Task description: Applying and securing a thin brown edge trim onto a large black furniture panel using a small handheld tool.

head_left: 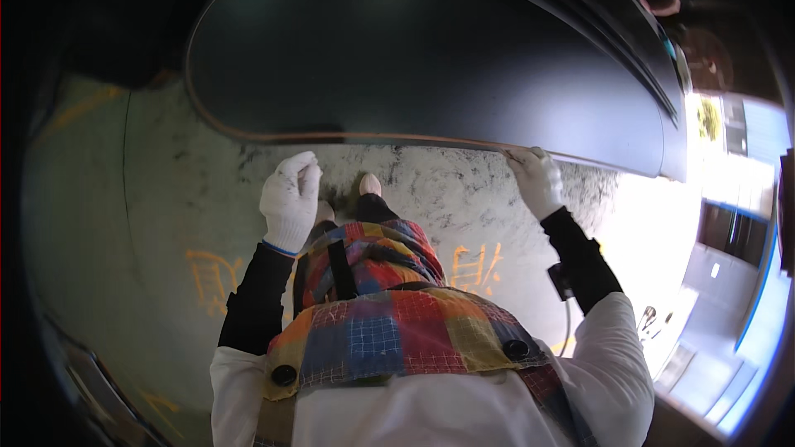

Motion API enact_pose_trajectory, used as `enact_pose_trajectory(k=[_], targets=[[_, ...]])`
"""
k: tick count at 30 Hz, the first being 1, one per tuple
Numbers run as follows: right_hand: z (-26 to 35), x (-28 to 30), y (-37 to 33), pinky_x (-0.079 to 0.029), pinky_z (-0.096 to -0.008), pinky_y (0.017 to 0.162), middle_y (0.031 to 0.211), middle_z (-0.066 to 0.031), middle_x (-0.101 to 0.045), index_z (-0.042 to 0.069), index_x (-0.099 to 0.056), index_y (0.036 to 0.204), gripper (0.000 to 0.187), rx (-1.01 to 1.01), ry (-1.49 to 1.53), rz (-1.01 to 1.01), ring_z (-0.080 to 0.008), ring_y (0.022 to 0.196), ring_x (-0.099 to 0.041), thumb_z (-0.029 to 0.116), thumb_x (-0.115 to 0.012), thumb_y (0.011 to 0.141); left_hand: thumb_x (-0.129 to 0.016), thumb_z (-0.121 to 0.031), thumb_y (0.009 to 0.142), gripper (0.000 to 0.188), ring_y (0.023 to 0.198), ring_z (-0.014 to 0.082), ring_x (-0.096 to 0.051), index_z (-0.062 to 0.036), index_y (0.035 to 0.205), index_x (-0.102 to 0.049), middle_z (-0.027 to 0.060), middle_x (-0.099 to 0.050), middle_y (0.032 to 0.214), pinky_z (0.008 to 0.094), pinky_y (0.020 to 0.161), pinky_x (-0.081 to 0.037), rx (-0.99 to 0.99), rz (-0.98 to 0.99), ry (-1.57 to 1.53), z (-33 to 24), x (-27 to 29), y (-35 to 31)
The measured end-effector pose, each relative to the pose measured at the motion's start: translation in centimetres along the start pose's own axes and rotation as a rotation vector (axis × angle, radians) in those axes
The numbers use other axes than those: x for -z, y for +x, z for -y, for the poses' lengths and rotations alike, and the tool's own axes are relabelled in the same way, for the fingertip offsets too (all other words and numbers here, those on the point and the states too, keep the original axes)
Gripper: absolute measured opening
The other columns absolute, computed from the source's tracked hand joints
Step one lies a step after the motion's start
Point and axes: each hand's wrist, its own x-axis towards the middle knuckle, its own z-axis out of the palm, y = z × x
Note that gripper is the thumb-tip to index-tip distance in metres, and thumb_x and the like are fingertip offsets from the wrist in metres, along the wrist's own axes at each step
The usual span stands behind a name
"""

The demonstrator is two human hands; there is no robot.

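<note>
A large dark board (397,58) with a rounded left end and a thin brownish edge spans the upper view in front of me. My right hand (534,179), in a white knit glove, is closed at the board's near edge, its fingertips pinching that rim. Just below the same edge, farther left, my gloved left hand (290,200) hangs apart from the board. Its fingers are curled together, and whatever may be between them is hidden.
More dark panels (609,16) lie behind the board at the upper right. Below is a grey, scuffed floor (157,190) with orange markings. A person's hand (662,5) shows at the far upper right. Bright light comes in at the right.
</note>
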Motion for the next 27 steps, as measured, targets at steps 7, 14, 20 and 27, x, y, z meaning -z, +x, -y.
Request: enact_pose_trajectory(k=[7,14,20,27], targets=[[10.1,-8.6,1.5,-0.053,-0.0363,0.073,0.092,-0.0103,-0.068,0.015,-0.075,0.104,0.022,-0.370,0.544,-0.600,-0.0260,0.083,-0.065,0.014,-0.071,0.083,-0.078,-0.026,0.071,0.083,0.142,0.0320,-0.029,-0.0043,0.141,-0.039,0.0136,-0.034,0.149,0.0484,0.119,-0.020,-0.790,0.568,0.683,-5.3,-9.7,9.6],[6.6,-11.7,2.6,-0.050,-0.0420,0.067,0.083,-0.0103,-0.064,0.010,-0.070,0.095,0.018,-0.402,0.464,-0.895,-0.0309,0.077,-0.063,0.012,-0.074,0.078,-0.074,-0.013,0.068,0.094,0.145,0.0397,-0.023,0.0009,0.147,-0.026,0.0210,-0.026,0.154,0.0530,0.120,-0.017,-0.943,0.563,0.803,-4.7,-12.6,9.0],[-7.8,-9.9,-0.4,-0.050,-0.0403,0.064,0.083,-0.0105,-0.063,0.008,-0.066,0.095,0.019,-0.457,0.467,-1.102,-0.0302,0.075,-0.063,0.004,-0.073,0.078,-0.081,-0.025,0.067,0.105,0.142,0.0431,-0.026,-0.0027,0.150,-0.021,0.0240,-0.027,0.153,0.0564,0.117,-0.021,-1.008,0.553,0.674,-5.8,-12.5,8.9],[-24.2,-5.1,-3.2,-0.052,-0.0326,0.072,0.084,-0.0096,-0.067,0.003,-0.068,0.092,0.012,-0.506,0.598,-1.096,-0.0233,0.079,-0.065,0.000,-0.072,0.081,-0.058,-0.047,0.093,0.074,0.139,0.0418,-0.036,-0.0039,0.149,-0.034,0.0223,-0.038,0.150,0.0536,0.116,-0.023,-1.049,0.695,0.512,-15.2,-26.2,7.5]])
